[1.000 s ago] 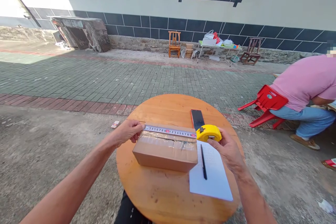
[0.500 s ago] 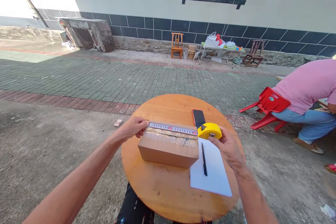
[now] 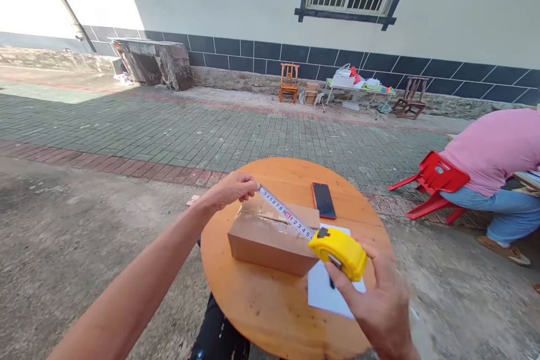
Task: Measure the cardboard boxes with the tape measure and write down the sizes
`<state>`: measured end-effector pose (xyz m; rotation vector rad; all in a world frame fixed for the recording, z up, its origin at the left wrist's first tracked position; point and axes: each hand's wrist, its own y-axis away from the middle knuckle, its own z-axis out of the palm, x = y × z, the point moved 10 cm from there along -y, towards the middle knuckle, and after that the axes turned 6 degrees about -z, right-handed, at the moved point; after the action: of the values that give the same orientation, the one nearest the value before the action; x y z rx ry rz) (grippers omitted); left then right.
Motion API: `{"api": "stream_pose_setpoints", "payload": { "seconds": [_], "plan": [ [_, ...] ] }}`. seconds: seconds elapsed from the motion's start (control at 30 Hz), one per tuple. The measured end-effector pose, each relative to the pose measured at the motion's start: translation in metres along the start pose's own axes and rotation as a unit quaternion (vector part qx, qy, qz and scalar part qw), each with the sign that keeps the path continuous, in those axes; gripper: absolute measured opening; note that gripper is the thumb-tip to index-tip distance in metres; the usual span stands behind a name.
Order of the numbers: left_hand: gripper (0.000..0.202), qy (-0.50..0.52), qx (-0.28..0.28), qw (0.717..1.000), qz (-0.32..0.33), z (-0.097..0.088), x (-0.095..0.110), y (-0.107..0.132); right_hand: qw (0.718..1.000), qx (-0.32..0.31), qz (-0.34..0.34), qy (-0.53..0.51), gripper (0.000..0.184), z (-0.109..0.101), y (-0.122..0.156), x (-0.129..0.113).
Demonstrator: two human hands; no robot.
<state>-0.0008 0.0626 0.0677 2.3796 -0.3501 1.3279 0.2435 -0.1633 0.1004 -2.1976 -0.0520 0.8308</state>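
1. Head view: the cardboard carton (image 3: 270,247) sits on the round wooden table (image 3: 261,315).
2. Left hand (image 3: 234,188) pinches the tape blade's (image 3: 287,214) end; right hand (image 3: 379,295), curled, grips the yellow tape-measure case (image 3: 341,250).
3. Judged: lengthwise measuring looks done; blade not yet retracted, pen (image 3: 332,283) unheld.
4. Versus earlier: blade slants off the carton's far edge, less extended.
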Motion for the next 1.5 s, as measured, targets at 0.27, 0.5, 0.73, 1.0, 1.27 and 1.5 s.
{"api": "stream_pose_setpoints", "payload": {
  "seconds": [0.27, 0.5, 0.73, 1.0, 1.27, 1.5],
  "plan": [
    [0.025, -0.116, -0.099, 0.986, 0.074, 0.078, 0.04, -0.032, 0.981, 0.133, -0.123, -0.07, 0.041, 0.049, 0.071, -0.083],
    [0.028, -0.205, -0.076, 0.974, 0.064, 0.09, 0.027, -0.051, 0.98, 0.15, -0.116, -0.067, 0.034, 0.067, 0.066, -0.086],
    [0.028, -0.188, -0.071, 0.976, 0.089, 0.099, 0.009, -0.055, 0.987, 0.12, -0.084, -0.066, 0.04, 0.082, 0.081, -0.067],
    [0.022, -0.127, -0.092, 0.98, 0.12, 0.102, 0.008, -0.052, 0.984, 0.145, -0.037, -0.1, 0.033, 0.095, 0.091, -0.077],
    [0.021, -0.11, -0.106, 0.982, 0.107, 0.101, 0.011, -0.048, 0.987, 0.115, -0.029, -0.107, 0.044, 0.101, 0.1, -0.075],
    [0.023, -0.109, -0.111, 0.982, 0.106, 0.103, 0.009, -0.049, 0.986, 0.116, -0.008, -0.12, 0.044, 0.104, 0.104, -0.073]
  ]
}}
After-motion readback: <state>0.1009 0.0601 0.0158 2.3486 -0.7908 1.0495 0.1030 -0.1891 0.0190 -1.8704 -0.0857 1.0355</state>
